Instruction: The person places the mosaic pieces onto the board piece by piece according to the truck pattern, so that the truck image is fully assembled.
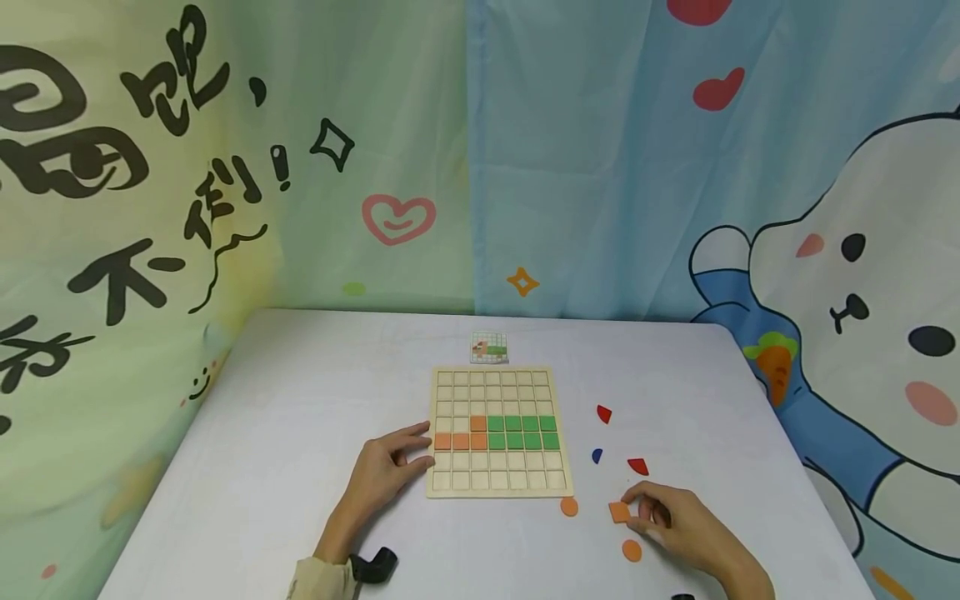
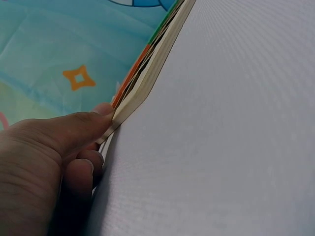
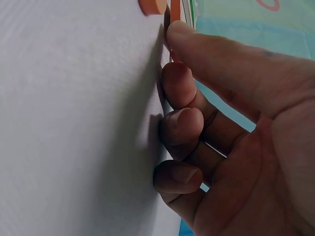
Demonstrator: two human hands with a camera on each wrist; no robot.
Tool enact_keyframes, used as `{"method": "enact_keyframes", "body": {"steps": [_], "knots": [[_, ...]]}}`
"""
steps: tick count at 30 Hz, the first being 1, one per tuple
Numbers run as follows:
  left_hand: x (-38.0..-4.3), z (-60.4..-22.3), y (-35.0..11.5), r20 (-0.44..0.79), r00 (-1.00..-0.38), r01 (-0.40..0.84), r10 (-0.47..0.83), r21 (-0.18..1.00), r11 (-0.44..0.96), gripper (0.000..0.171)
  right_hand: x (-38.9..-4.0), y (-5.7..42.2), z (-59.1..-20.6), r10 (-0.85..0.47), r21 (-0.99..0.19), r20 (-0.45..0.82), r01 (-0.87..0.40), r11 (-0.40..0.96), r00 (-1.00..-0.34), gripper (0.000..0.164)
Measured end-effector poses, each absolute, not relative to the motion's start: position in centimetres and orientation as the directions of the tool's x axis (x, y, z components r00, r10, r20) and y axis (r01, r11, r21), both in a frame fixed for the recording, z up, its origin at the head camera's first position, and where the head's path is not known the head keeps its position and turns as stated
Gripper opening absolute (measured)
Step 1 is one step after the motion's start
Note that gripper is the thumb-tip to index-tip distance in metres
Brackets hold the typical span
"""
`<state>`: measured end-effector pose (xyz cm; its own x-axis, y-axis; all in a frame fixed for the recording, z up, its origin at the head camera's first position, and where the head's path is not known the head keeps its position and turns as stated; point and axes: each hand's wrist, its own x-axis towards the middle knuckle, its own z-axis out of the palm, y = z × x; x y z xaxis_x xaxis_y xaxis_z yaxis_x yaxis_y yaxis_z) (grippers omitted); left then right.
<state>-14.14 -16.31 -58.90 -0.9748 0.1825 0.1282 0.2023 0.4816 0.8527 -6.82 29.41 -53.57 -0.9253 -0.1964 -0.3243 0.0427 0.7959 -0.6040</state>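
The left hand (image 1: 382,472) gripped the board (image 1: 498,481) by its left edge, thumb on top. The right hand (image 1: 682,527) pinched an orange square (image 1: 618,512) right of the board, near two orange discs (image 1: 632,551). Green tiles (image 1: 514,424) and orange tiles (image 1: 461,442) sat in two rows; a card (image 1: 489,348) lay beyond on the table (image 1: 360,367).

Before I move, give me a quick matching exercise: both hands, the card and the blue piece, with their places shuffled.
1. left hand
2. right hand
3. card
4. blue piece

A. just beyond the board, on its far side
B. between the board and a red piece
C. gripping the board's edge
D. touching the loose orange square

Pairs: 1-C, 2-D, 3-A, 4-B
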Motion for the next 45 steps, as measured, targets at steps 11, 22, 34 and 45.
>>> {"method": "enact_keyframes", "body": {"steps": [11, 22, 34, 45], "knots": [[-14.1, -59.0, -16.4, 0.148, -0.972, 0.219, 0.181, 0.850, 0.479, 0.028, -7.8, 28.7, -53.6, -0.198, -0.605, -0.291, 0.019, 0.796, -0.936, 0.026], [-14.2, -58.8, -16.4, 0.130, -0.973, 0.209, 0.191, 0.847, 0.488, 0.029, -9.4, 26.9, -52.7, -0.188, -0.589, -0.261, 0.001, 0.808, -0.947, 0.023], [-14.2, -58.9, -16.4, 0.104, -0.976, 0.187, 0.191, 0.852, 0.490, 0.029, -11.9, 25.0, -52.8, -0.287, -0.626, -0.124, -0.149, 0.766, -0.950, 0.018], [-14.2, -59.0, -16.4, 0.114, -0.974, 0.199, 0.197, 0.849, 0.489, 0.028, -14.0, 23.4, -53.4, -0.319, -0.643, -0.041, -0.219, 0.734, -0.947, 0.019]]}}
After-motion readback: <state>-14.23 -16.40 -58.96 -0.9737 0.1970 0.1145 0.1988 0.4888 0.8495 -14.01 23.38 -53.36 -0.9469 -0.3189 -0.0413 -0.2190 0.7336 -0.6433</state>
